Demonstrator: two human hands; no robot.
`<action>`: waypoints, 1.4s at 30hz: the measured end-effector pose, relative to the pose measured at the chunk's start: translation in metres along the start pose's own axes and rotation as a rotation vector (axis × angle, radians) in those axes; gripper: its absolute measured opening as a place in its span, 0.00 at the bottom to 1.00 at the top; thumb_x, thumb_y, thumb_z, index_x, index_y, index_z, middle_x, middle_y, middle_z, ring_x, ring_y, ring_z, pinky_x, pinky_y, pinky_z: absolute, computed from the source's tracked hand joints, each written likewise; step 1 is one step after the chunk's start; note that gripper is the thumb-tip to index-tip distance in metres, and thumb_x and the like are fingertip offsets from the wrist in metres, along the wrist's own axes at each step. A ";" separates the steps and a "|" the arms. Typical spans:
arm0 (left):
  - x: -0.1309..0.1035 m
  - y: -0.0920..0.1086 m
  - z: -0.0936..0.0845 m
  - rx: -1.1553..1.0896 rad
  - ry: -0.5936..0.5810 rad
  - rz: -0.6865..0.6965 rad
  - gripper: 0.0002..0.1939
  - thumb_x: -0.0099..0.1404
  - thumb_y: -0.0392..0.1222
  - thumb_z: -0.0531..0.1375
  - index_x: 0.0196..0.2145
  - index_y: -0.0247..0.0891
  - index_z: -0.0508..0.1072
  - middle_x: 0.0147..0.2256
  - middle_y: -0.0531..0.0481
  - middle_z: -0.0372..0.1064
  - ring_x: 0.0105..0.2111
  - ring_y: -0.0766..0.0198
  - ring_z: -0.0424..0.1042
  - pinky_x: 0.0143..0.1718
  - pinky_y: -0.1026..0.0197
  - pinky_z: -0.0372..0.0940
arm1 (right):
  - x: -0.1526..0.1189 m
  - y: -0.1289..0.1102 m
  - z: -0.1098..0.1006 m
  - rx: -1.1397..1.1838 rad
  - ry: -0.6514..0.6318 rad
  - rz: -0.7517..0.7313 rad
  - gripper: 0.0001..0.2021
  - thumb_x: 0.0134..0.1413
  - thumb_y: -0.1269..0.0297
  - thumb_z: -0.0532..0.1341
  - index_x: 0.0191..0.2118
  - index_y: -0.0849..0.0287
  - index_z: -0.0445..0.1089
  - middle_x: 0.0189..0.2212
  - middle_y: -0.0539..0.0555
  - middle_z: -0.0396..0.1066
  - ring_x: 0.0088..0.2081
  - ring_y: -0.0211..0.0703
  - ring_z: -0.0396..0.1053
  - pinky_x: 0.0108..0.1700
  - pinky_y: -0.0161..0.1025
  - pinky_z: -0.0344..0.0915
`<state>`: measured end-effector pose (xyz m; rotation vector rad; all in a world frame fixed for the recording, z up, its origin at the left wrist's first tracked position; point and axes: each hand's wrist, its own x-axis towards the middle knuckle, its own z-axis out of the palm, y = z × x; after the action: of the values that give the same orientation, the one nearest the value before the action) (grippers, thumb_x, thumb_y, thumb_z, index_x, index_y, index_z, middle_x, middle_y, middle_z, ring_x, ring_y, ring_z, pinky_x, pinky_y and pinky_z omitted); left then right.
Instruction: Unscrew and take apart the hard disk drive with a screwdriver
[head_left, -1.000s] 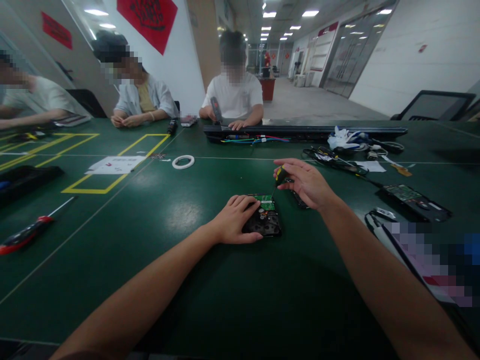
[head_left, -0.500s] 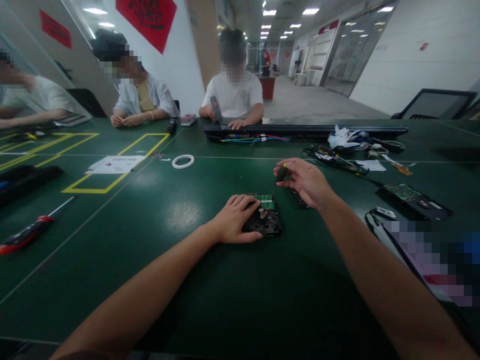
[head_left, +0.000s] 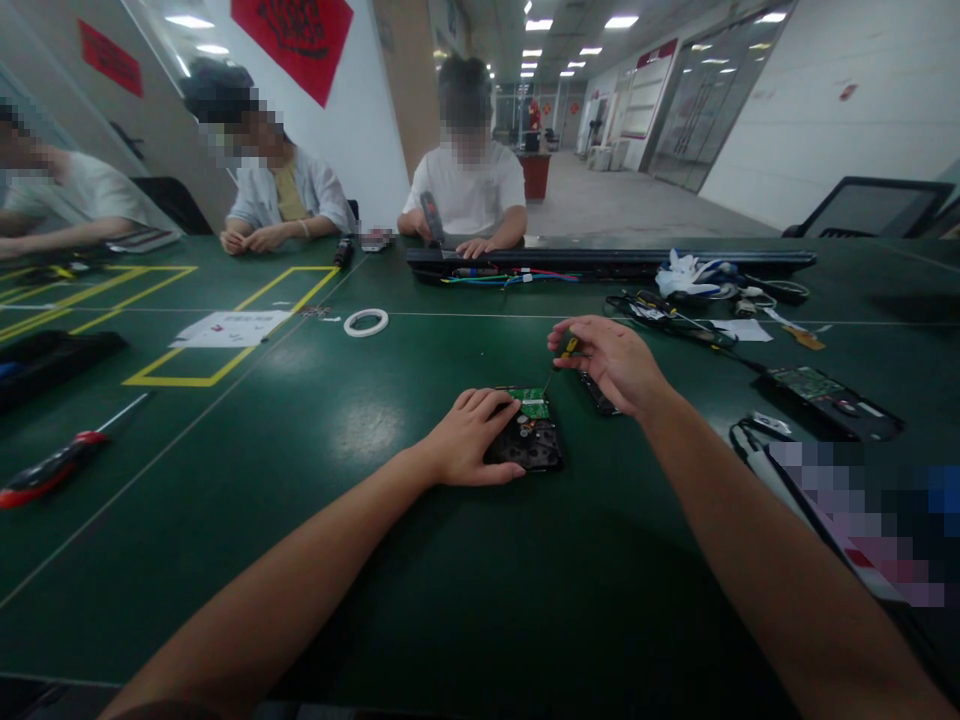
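Observation:
A hard drive (head_left: pixel 538 446) with a green circuit board lies on the dark green table (head_left: pixel 360 590). My left hand (head_left: pixel 474 440) rests on the drive's left side, fingers and thumb spread to hold it down. In my right hand (head_left: pixel 611 362) is a small screwdriver (head_left: pixel 568 346) with a yellow and dark handle, pinched between the fingers. Its thin shaft slants down to the upper right corner of the board. Partly hidden under my right hand lies a second dark device (head_left: pixel 598 393).
Another drive (head_left: pixel 832 400) lies at the right, near cables (head_left: pixel 667 315). A long black panel (head_left: pixel 615 263) spans the far side, where a person (head_left: pixel 469 190) sits. At left are a red-black screwdriver (head_left: pixel 56 468), paper (head_left: pixel 229 329) and a white ring (head_left: pixel 367 322).
The screwdriver's handle has turned in my right hand, showing more of its yellow part. My left hand and the hard drive have stayed in place.

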<state>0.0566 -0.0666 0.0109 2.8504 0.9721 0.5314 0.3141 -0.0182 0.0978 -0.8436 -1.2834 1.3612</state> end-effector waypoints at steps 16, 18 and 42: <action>0.000 0.002 -0.002 0.001 0.004 0.003 0.50 0.65 0.75 0.56 0.72 0.36 0.58 0.64 0.33 0.60 0.64 0.37 0.60 0.66 0.36 0.53 | -0.003 -0.004 0.001 -0.066 -0.048 0.013 0.06 0.58 0.62 0.66 0.38 0.56 0.80 0.39 0.56 0.77 0.42 0.45 0.72 0.35 0.38 0.68; 0.000 0.002 -0.002 -0.004 0.005 0.004 0.50 0.65 0.75 0.56 0.72 0.36 0.58 0.64 0.33 0.60 0.63 0.37 0.60 0.66 0.36 0.53 | -0.002 -0.003 0.000 -0.040 -0.058 0.023 0.06 0.58 0.63 0.65 0.38 0.56 0.79 0.40 0.57 0.78 0.44 0.47 0.73 0.36 0.39 0.69; 0.000 0.001 -0.002 -0.012 0.005 0.002 0.50 0.65 0.75 0.56 0.72 0.38 0.57 0.64 0.34 0.60 0.63 0.36 0.60 0.66 0.35 0.53 | 0.000 -0.002 -0.001 -0.002 -0.030 0.064 0.06 0.60 0.61 0.64 0.40 0.55 0.75 0.39 0.57 0.79 0.44 0.49 0.76 0.39 0.43 0.71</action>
<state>0.0567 -0.0673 0.0132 2.8414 0.9637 0.5432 0.3156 -0.0179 0.1000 -0.8755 -1.2908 1.4282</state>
